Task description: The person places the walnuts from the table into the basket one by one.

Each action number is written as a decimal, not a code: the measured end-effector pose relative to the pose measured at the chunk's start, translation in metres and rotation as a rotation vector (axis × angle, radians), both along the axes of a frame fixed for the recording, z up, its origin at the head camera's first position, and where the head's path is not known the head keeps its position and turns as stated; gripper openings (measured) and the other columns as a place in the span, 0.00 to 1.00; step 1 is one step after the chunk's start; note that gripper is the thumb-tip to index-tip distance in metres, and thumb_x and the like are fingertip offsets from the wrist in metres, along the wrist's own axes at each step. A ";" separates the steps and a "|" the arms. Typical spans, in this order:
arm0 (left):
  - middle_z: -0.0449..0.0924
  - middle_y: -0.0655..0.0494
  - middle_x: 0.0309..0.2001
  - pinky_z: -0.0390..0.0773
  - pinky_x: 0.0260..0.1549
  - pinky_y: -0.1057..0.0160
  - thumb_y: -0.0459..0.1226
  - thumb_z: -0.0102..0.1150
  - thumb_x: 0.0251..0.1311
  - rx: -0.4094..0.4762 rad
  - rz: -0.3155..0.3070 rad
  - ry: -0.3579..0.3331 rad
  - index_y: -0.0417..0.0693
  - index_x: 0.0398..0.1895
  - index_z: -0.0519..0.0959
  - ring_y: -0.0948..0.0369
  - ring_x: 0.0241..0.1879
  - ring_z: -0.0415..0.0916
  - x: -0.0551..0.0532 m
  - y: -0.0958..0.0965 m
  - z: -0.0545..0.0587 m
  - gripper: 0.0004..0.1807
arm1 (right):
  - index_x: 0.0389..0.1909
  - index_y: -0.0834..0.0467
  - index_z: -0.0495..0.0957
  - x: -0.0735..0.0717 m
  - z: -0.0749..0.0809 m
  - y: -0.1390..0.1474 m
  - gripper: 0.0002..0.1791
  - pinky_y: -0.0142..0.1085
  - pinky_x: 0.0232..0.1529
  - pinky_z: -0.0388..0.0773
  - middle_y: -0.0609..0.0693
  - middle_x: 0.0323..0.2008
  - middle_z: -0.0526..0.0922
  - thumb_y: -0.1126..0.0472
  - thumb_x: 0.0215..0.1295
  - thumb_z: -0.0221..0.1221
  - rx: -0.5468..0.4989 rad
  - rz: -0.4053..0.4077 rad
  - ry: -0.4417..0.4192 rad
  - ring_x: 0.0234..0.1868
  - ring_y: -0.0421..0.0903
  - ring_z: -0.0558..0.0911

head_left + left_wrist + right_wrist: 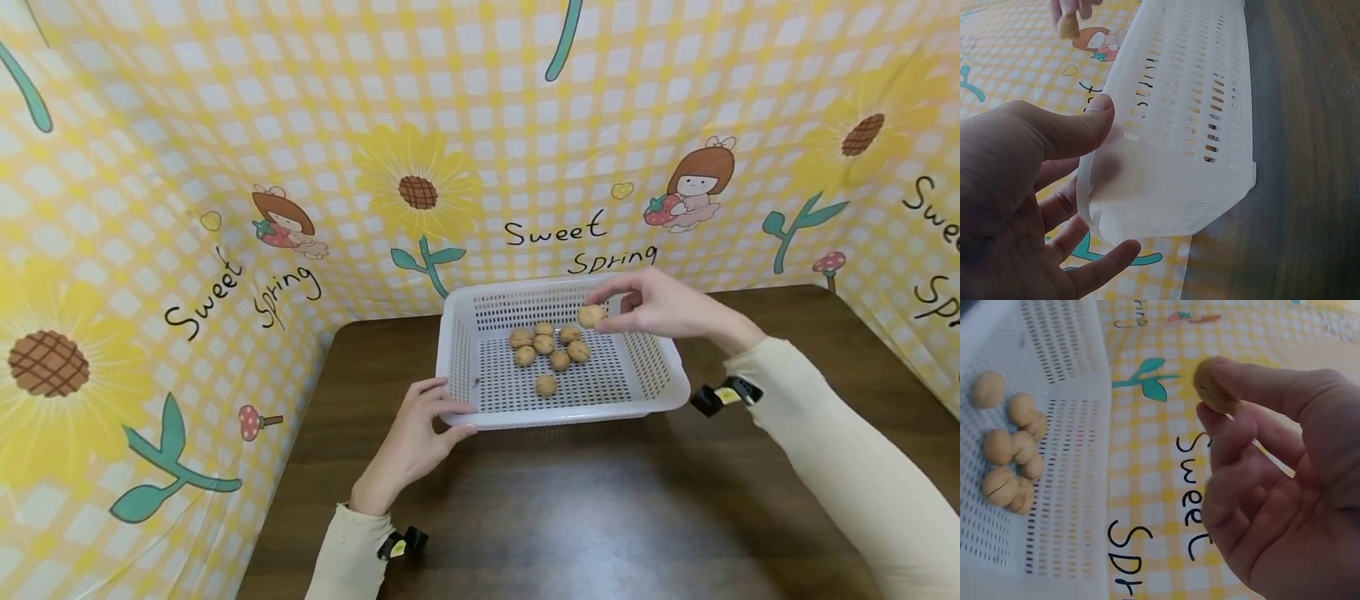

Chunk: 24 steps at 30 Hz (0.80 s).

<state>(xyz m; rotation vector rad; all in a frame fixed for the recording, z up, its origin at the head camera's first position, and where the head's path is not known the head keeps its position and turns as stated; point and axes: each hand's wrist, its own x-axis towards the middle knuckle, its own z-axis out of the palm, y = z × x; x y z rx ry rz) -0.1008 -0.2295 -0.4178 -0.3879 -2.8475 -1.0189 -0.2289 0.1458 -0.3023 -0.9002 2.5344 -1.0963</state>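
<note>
Between thumb and fingertips my right hand (651,305) pinches a walnut (591,316), held up over the right part of a white plastic basket (525,421). The same walnut (1215,386) shows at the fingertips in the right wrist view. Several more walnuts (543,343) lie on the basket's slotted bottom, most clustered near the middle, with one walnut (546,385) apart toward the front. My left hand (415,429) grips the basket's near left corner. In the left wrist view its thumb (1088,128) presses the rim from outside while the fingers reach over the other side.
The basket stands on a dark brown wooden table (525,508), close to its back edge. A yellow checked cloth (480,100) with flowers and lettering hangs behind and along the sides. A small black device (726,395) is strapped at the right wrist, and another strapped device (402,543) at the left.
</note>
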 end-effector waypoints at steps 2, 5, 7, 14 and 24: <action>0.87 0.52 0.48 0.69 0.75 0.39 0.39 0.79 0.60 0.004 0.003 0.004 0.51 0.47 0.93 0.48 0.77 0.63 0.000 0.000 0.000 0.12 | 0.61 0.55 0.86 -0.013 0.002 -0.006 0.22 0.35 0.35 0.80 0.55 0.55 0.89 0.54 0.69 0.72 0.007 -0.024 -0.055 0.32 0.40 0.84; 0.87 0.53 0.46 0.69 0.76 0.38 0.38 0.79 0.60 0.005 0.007 0.011 0.50 0.47 0.93 0.48 0.77 0.63 0.000 0.000 0.000 0.12 | 0.64 0.54 0.84 -0.032 -0.001 -0.013 0.24 0.36 0.32 0.78 0.55 0.62 0.86 0.52 0.70 0.71 -0.004 -0.073 -0.145 0.31 0.40 0.80; 0.87 0.53 0.46 0.69 0.76 0.38 0.38 0.79 0.60 0.004 0.002 0.013 0.50 0.47 0.93 0.48 0.77 0.64 0.000 0.000 0.000 0.12 | 0.66 0.55 0.82 -0.043 -0.007 -0.017 0.26 0.36 0.28 0.75 0.56 0.64 0.84 0.51 0.70 0.70 -0.022 -0.090 -0.193 0.28 0.43 0.74; 0.87 0.53 0.45 0.69 0.76 0.38 0.38 0.79 0.60 0.009 0.003 0.004 0.50 0.47 0.93 0.48 0.77 0.63 0.001 -0.001 -0.001 0.12 | 0.61 0.54 0.84 -0.064 -0.040 -0.041 0.24 0.33 0.28 0.73 0.54 0.63 0.85 0.50 0.68 0.72 -0.029 -0.084 -0.273 0.29 0.42 0.74; 0.87 0.53 0.45 0.69 0.76 0.39 0.38 0.79 0.60 0.007 -0.006 0.009 0.50 0.46 0.93 0.48 0.77 0.64 -0.001 -0.001 -0.001 0.11 | 0.60 0.53 0.87 -0.076 -0.091 -0.065 0.24 0.40 0.36 0.77 0.51 0.55 0.90 0.52 0.65 0.74 0.049 -0.081 -0.351 0.46 0.52 0.81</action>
